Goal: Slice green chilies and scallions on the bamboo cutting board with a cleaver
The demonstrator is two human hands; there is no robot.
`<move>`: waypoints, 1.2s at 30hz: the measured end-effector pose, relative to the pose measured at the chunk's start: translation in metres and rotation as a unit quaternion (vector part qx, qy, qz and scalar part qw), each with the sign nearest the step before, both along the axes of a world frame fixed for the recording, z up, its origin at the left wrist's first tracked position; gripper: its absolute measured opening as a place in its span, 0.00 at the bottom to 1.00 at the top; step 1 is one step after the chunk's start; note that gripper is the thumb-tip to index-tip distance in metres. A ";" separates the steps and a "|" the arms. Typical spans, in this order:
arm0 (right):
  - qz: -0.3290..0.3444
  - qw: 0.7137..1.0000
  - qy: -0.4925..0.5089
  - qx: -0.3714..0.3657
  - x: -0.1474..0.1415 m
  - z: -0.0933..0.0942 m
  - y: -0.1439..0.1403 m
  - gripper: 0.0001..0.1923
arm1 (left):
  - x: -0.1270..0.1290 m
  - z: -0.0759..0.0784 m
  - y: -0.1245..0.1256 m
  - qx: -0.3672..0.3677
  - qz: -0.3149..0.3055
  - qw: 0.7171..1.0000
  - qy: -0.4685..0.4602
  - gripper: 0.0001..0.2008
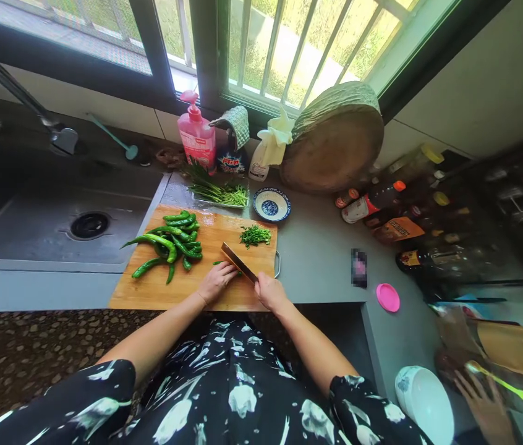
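Observation:
My right hand (271,292) grips the handle of a kitchen knife (237,259), its broad blade angled up and to the left over the wooden cutting board (182,296). Pressed down beside the blade, my left hand (217,281) holds a green chili pepper (217,262), mostly hidden under the fingers. A pile of whole green chili peppers (173,238) lies on the board's left half. Chopped green pieces (255,235) form a small heap at its upper right. Behind the board are a tray of long green stalks (224,193) and a blue-and-white dish (271,204).
A sink (117,247) adjoins the board's left. Along the window stand a pink pump bottle (198,139) and a large round wooden block (331,151). Sauce bottles (368,207), a pink lid (388,298) and a white bowl (428,405) are right. Another person's hand (486,402) shows lower right.

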State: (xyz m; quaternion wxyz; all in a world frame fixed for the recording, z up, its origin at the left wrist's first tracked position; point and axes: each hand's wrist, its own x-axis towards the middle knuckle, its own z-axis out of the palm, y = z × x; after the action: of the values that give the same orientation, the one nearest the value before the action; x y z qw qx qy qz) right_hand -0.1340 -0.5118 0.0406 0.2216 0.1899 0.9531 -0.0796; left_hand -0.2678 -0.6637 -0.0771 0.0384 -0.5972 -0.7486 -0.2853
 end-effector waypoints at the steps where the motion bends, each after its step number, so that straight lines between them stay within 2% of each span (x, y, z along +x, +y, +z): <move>1: 0.007 1.000 -0.002 -0.001 0.000 0.003 0.000 0.11 | -0.002 -0.003 -0.001 0.008 -0.007 1.000 0.001 0.17; 7: 0.025 1.000 0.009 0.004 -0.003 0.017 -0.008 0.12 | -0.005 -0.016 -0.007 0.014 -0.007 1.000 0.008 0.19; 15: 0.065 0.998 -0.003 0.016 0.006 0.021 -0.009 0.11 | 0.001 -0.020 -0.008 0.032 0.005 0.999 0.004 0.17; 19: 0.083 0.997 -0.005 -0.004 0.008 0.014 -0.009 0.10 | 0.003 -0.022 -0.010 0.028 0.011 1.000 -0.009 0.17; 24: 0.076 0.997 -0.005 -0.006 -0.013 -0.005 -0.018 0.09 | 0.007 -0.024 -0.012 0.038 0.015 0.999 -0.036 0.17; 26: 0.068 0.998 -0.006 -0.001 -0.019 -0.007 -0.019 0.09 | 0.007 -0.025 -0.012 0.047 0.016 0.998 -0.045 0.16; 36: 0.066 0.998 -0.024 -0.007 -0.011 0.027 -0.013 0.08 | 0.007 -0.027 -0.010 0.073 0.040 0.995 -0.062 0.15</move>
State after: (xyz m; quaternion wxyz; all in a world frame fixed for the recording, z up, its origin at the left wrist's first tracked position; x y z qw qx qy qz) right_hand -0.1453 -0.5251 0.0677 0.2505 0.1271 0.9574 -0.0671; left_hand -0.2608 -0.6738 -0.1045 0.0470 -0.5436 -0.7503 -0.3734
